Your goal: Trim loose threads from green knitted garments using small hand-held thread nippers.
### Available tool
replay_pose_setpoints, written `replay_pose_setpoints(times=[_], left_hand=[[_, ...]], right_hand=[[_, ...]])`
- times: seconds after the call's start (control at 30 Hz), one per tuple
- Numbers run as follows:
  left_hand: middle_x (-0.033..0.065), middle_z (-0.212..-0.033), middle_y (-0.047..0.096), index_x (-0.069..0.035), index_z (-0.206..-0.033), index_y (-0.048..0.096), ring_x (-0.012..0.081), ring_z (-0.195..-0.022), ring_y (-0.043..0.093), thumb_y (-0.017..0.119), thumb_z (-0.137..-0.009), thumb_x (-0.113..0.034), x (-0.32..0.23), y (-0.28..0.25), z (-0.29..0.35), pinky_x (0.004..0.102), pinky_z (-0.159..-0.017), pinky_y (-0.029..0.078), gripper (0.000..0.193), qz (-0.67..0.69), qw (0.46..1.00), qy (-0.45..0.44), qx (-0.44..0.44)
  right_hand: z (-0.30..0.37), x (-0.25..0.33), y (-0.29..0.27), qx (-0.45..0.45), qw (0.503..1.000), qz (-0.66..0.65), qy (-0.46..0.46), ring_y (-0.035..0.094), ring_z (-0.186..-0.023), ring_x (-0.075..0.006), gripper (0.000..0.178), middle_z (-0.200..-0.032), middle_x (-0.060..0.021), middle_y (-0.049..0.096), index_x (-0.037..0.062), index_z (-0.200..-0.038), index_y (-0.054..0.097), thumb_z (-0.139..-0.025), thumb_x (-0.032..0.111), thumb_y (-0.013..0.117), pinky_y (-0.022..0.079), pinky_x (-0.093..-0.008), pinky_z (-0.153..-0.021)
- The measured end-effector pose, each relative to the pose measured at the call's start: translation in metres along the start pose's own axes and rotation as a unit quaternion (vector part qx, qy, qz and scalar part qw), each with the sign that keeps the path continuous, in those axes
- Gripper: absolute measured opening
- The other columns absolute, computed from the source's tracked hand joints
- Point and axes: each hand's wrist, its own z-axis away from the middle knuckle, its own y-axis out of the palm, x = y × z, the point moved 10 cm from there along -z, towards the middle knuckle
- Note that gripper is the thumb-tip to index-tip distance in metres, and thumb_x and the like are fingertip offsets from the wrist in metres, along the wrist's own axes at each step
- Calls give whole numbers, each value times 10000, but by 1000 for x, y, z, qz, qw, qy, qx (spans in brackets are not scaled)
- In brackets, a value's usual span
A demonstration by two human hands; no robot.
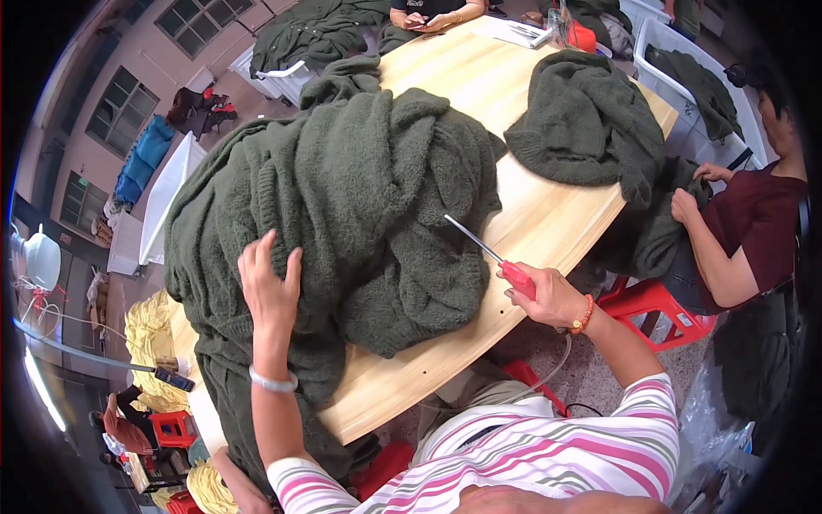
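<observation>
A large heap of dark green fuzzy knitwear (342, 180) with ribbed edges covers the table's left part and hangs over its near edge. On the front of this heap lies my left hand (270, 283), fingers spread, holding nothing. My right hand (548, 298) is closed around a red-handled tool (519, 279) with a thin straight metal shaft. Its tip points up and left, over the heap's right side. A pale thin hose (561, 355) hangs below my right wrist; whether it joins the tool is hidden.
On the wooden table (548, 227), another green knit pile (591, 120) lies right. A person in maroon (758, 227) handles green knitwear there, by a red stool (655, 313). Another person's hands (419, 21) hold a phone at the far edge. White bins (668, 68) stand beyond.
</observation>
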Motion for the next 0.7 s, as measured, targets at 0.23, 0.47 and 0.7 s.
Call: replay_pose_setpoints(times=[0.23, 0.47, 0.7], left_hand=[[191, -1202, 565, -49, -1291, 522, 367, -1126, 549, 724, -799, -344, 76, 68, -67, 431, -941, 462, 608, -62, 978, -197, 10], [128, -882, 709, -14, -1038, 670, 230, -776, 668, 718, -791, -202, 86, 70, -82, 333, -756, 507, 314, 212, 961, -180, -16], [56, -695, 554, 24, -893, 618, 93, -671, 512, 598, -826, 3, -120, -7, -1, 279, -603, 430, 73, 345, 927, 37, 142]], right_hand=[[18, -2, -11, -10, 1000, -24, 11, 709, -830, -264, 385, -936, -166, 697, -1, -1219, 558, -849, 81, 621, 546, -348, -771], [24, -5, -18, -20, 995, -89, 43, 679, -875, -352, 352, -974, -193, 684, 14, -1187, 560, -865, 148, 610, 530, -407, -796], [26, -8, -23, -13, 996, -79, 34, 706, -805, -222, 408, -977, -165, 688, -35, -1249, 528, -853, 41, 593, 555, -336, -762]])
